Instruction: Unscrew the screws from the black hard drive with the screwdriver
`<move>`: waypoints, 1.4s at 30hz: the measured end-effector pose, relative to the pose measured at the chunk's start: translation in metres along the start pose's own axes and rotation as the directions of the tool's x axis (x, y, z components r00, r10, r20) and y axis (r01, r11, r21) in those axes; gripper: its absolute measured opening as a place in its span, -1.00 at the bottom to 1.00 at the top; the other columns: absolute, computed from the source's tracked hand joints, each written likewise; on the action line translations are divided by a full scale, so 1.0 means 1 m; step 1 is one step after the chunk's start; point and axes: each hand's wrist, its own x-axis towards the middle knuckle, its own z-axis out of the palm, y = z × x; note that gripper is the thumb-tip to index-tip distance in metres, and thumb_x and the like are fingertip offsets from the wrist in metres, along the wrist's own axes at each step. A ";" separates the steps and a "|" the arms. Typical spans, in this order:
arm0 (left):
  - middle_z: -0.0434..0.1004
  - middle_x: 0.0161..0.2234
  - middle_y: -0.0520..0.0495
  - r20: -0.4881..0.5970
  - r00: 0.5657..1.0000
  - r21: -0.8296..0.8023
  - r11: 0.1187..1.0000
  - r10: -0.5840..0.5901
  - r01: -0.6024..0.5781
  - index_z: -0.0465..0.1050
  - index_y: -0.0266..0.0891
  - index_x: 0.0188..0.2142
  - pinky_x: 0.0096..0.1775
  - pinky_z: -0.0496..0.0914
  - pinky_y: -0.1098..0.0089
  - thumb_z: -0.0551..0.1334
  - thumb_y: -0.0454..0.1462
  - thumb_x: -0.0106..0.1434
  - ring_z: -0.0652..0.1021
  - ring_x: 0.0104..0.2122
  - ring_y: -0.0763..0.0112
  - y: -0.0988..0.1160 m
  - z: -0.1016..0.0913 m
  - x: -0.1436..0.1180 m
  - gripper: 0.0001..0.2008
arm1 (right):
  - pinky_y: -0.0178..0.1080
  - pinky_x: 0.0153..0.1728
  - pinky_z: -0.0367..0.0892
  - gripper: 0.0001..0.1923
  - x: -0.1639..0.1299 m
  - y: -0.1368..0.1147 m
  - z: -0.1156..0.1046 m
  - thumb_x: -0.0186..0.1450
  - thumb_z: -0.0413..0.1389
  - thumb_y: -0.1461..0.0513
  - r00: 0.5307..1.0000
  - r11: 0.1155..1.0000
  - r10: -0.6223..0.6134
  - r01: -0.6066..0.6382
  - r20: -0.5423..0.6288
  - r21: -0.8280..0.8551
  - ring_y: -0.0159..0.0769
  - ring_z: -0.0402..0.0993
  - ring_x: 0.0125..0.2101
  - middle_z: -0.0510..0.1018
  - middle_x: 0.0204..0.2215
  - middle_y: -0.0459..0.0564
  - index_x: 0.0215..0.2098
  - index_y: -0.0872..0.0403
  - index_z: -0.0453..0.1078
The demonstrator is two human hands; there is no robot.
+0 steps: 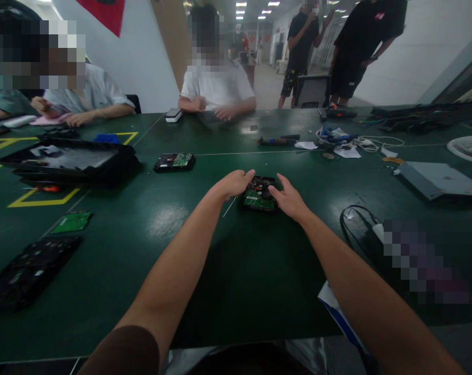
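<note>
The hard drive (259, 195) lies circuit board up on the green tabletop (236, 271), about midway between the near and far edges. I have my left hand (234, 183) curled against its left side and my right hand (289, 198) on its right side, fingers loosely bent, the drive held between them. A second drive (174, 162) lies well apart toward the far left.
</note>
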 end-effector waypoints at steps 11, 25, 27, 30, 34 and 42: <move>0.56 -0.32 -0.20 0.030 0.999 -0.011 0.999 0.034 -0.033 0.47 -0.23 -0.35 -0.29 0.36 0.32 0.05 0.16 0.34 0.51 -0.35 0.24 -0.002 -0.002 0.000 -0.47 | -0.08 -0.33 0.50 -0.23 0.006 0.001 -0.002 0.38 0.08 -0.01 0.995 0.989 0.009 -0.023 0.102 0.143 -0.19 0.54 -0.29 0.29 0.30 0.30 0.46 -0.04 -0.04; 0.55 -0.25 -0.22 0.041 0.999 -0.116 0.993 -0.014 0.019 0.40 -0.24 -0.36 -0.30 0.38 0.33 0.05 0.08 0.38 0.53 -0.35 0.29 0.007 -0.014 -0.010 -0.54 | -0.02 -0.13 0.43 -0.65 -0.001 0.006 -0.021 0.38 0.08 0.06 0.986 0.986 -0.044 0.015 -0.164 -0.169 -0.14 0.54 -0.29 0.61 -0.28 0.07 -0.01 0.07 0.51; 0.56 -0.23 -0.26 0.016 0.999 -0.070 0.997 -0.036 0.037 0.40 -0.23 -0.35 -0.31 0.39 0.31 0.05 0.08 0.37 0.56 -0.33 0.24 0.008 -0.022 -0.013 -0.55 | -0.03 -0.11 0.41 -0.74 0.002 0.012 -0.031 0.37 0.05 0.16 0.969 0.974 -0.044 -0.012 -0.242 -0.226 -0.13 0.54 -0.25 0.62 -0.28 0.06 -0.13 0.05 0.55; 0.57 -0.31 -0.26 -0.058 0.998 0.159 0.986 -0.034 0.043 0.41 -0.23 -0.42 -0.31 0.37 0.29 0.04 0.06 0.38 0.55 -0.32 0.18 0.010 -0.035 -0.017 -0.54 | -0.04 -0.09 0.39 -0.77 0.004 0.020 -0.040 0.32 0.05 0.24 0.969 0.949 -0.032 -0.048 -0.247 -0.310 -0.13 0.53 -0.23 0.63 -0.25 0.05 -0.19 0.05 0.56; 0.53 -0.39 -0.25 -0.037 0.989 0.231 0.962 -0.143 0.147 0.41 -0.24 -0.49 -0.36 0.40 0.25 0.16 0.06 0.30 0.54 -0.39 0.15 0.008 -0.041 -0.022 -0.55 | -0.06 -0.13 0.38 -0.80 0.003 0.020 -0.037 0.30 0.11 0.21 0.988 0.915 -0.087 0.028 -0.129 -0.403 -0.15 0.50 -0.27 0.61 -0.27 0.04 -0.21 0.05 0.57; 0.48 -0.42 -0.16 0.127 0.967 0.054 0.975 -0.220 0.214 0.47 -0.26 -0.43 -0.42 0.46 0.32 0.30 0.08 0.17 0.52 -0.42 0.24 -0.003 -0.031 -0.019 -0.57 | -0.11 -0.16 0.37 -0.81 0.003 0.016 -0.028 0.32 0.13 0.20 0.992 0.863 -0.123 0.102 -0.011 -0.494 -0.17 0.47 -0.24 0.55 -0.29 0.03 -0.17 0.02 0.57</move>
